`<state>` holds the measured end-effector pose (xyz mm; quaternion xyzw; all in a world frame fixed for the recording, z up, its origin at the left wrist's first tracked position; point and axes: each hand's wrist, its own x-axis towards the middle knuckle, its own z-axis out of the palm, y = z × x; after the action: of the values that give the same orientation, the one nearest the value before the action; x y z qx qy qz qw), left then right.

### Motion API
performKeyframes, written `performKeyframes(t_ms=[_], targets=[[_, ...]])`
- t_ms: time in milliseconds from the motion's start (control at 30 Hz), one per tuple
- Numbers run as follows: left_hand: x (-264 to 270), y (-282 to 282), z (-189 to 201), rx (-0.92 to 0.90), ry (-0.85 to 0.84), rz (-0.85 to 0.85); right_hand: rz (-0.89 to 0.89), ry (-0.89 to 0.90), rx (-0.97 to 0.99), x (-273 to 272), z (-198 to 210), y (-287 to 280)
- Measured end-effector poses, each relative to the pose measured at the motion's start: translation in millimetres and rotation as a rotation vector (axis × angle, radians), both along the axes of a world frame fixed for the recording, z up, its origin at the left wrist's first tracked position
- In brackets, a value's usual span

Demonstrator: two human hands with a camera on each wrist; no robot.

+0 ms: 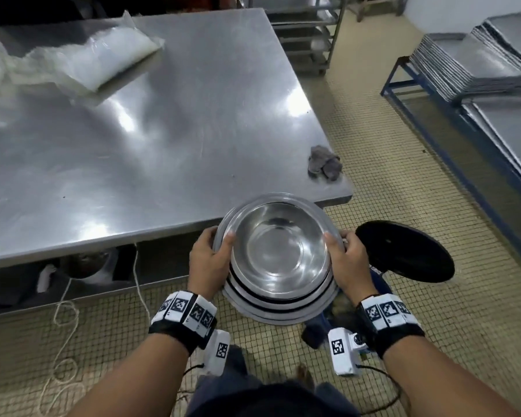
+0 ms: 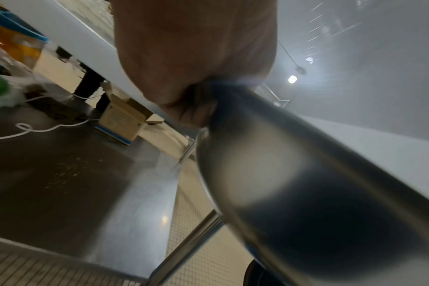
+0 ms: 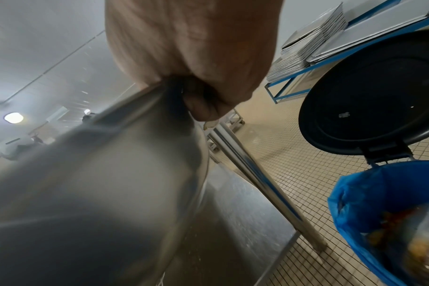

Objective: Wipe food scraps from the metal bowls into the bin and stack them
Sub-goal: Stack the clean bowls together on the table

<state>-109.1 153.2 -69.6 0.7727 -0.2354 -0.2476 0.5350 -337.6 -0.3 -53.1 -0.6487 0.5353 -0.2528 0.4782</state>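
A stack of nested metal bowls (image 1: 278, 257) hangs in the air just off the near corner of the steel table (image 1: 151, 139); the top bowl looks clean inside. My left hand (image 1: 212, 260) grips the stack's left rim, thumb over the edge, and my right hand (image 1: 345, 261) grips the right rim the same way. The wrist views show the bowls' blurred outer wall (image 2: 294, 183) (image 3: 110, 183) under each hand (image 2: 191, 63) (image 3: 196, 63). The bin (image 3: 389, 209), lined with a blue bag and holding food scraps, stands below right, its black lid (image 1: 403, 251) raised.
A grey rag (image 1: 325, 166) lies at the table's near right corner, and a plastic bag (image 1: 82, 61) at the far left. Stacked metal trays (image 1: 478, 64) rest on a blue rack at right. A trolley rack (image 1: 307, 34) stands behind. A table leg (image 3: 257, 180) runs beside the bin.
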Motion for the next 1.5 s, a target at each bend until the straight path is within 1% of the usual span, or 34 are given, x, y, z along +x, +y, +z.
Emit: performKeyframes(t_ms=[100, 300, 433, 600, 700, 967, 1167, 1267, 1400, 1500], targets=[[-37, 11, -6, 0.027, 0.005, 0.04, 0.059, 0.001, 0.02, -28, -7, 0], [-94, 41, -27, 0.1, 0.059, 0.138, 0.14, 0.034, 0.122, -67, -43, 10], [-111, 56, -40, 0.185, 0.107, 0.201, 0.171, 0.096, 0.167, -76, -62, 16], [-115, 65, -55, 0.213, 0.13, 0.242, 0.208, 0.119, 0.216, -71, -78, 21], [-107, 68, -67, 0.236, 0.139, 0.246, 0.222, 0.137, 0.236, -62, -88, 21], [-60, 63, -116, 0.304, 0.215, 0.197, 0.208, 0.204, 0.281, -24, -134, 21], [-22, 55, -152, 0.359, 0.189, 0.121, 0.145, 0.221, 0.295, 2, -170, 24], [-1, 53, -182, 0.353, 0.192, 0.103, 0.132, 0.219, 0.282, 18, -197, 26], [23, 49, -232, 0.316, 0.143, 0.114, 0.095, 0.194, 0.231, 43, -242, 24], [37, 39, -274, 0.354, 0.105, 0.128, 0.094, 0.171, 0.201, 60, -277, 17]])
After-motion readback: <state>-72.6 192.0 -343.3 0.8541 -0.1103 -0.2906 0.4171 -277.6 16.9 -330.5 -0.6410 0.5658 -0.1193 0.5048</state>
